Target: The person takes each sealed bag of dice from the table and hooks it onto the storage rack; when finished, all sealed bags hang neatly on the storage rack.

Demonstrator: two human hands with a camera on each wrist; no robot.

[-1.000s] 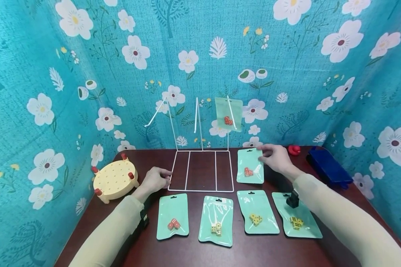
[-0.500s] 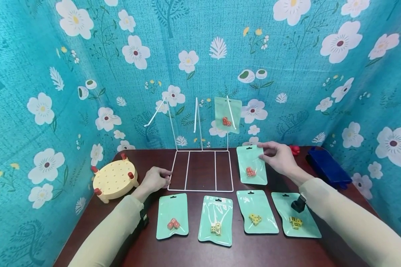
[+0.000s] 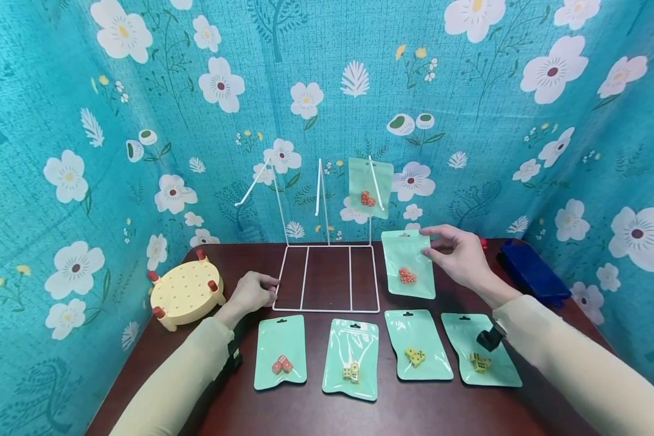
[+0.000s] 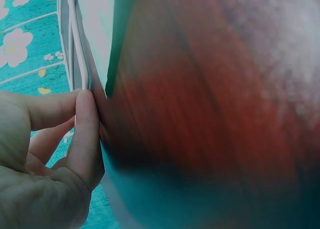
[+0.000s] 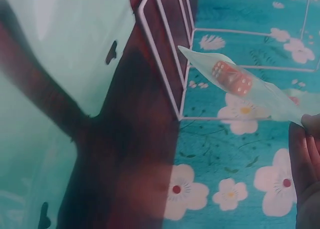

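Note:
My right hand (image 3: 458,251) pinches the upper right edge of a pale green zip pouch (image 3: 406,257) with red dice showing in it. The pouch hangs nearly upright, right of the white wire rack (image 3: 327,312); the right wrist view shows the pouch (image 5: 240,81) almost edge-on, raised off the table. My left hand (image 3: 253,292) pinches the left side of the rack's base wire; the left wrist view shows thumb and fingertip (image 4: 86,101) meeting on that wire. Another green pouch with red dice (image 3: 362,188) hangs on the rack's right hook.
Several more green pouches lie in a row in front: one with red dice (image 3: 280,351), one with cream dice (image 3: 351,360), two with yellow dice (image 3: 418,345) (image 3: 482,351). A yellow round stand (image 3: 185,293) is at left, a blue object (image 3: 534,269) at right.
My right hand has raised its pouch from lying near the table to a more upright hang, shifting slightly up. The left hand stays on the rack.

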